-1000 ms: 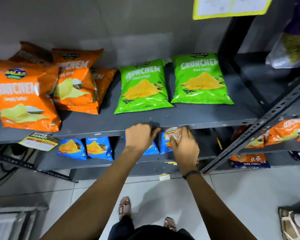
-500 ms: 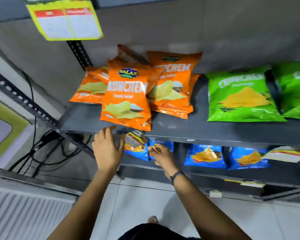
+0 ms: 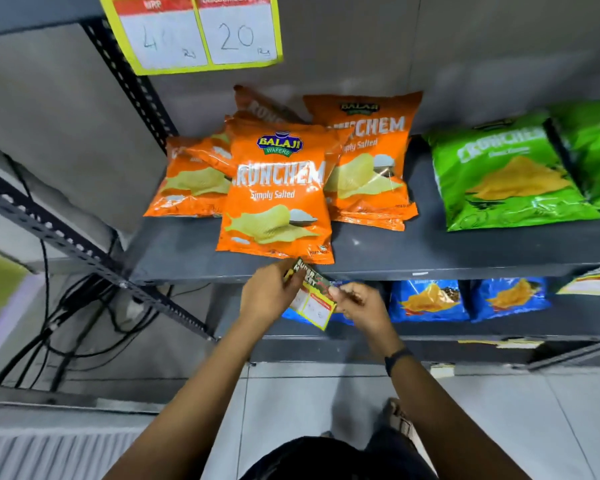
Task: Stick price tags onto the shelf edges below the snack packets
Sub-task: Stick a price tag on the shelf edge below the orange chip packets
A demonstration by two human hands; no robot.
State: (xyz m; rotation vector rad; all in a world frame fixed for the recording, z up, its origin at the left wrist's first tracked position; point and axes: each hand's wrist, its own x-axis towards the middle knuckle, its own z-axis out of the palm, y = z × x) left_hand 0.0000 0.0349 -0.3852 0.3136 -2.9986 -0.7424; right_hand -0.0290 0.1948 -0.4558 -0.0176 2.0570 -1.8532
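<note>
A yellow-edged price tag (image 3: 311, 295) with a dark header hangs at the front edge of the grey shelf (image 3: 413, 271), just below the front orange snack packet (image 3: 277, 195). My left hand (image 3: 270, 295) pinches the tag's upper left part against the shelf edge. My right hand (image 3: 357, 303) holds its right side with the fingertips. More orange packets (image 3: 371, 161) are stacked behind, and green packets (image 3: 506, 174) lie to the right.
A big yellow price card (image 3: 194, 32) hangs from the shelf above. Blue packets (image 3: 430, 299) fill the lower shelf, and another tag (image 3: 593, 280) hangs at the far right. Perforated steel uprights (image 3: 66, 244) and black cables (image 3: 66, 323) stand on the left.
The view swung left from the green packets to the orange ones. Both hands moved along the shelf edge and closed on the tag under the front orange packet.
</note>
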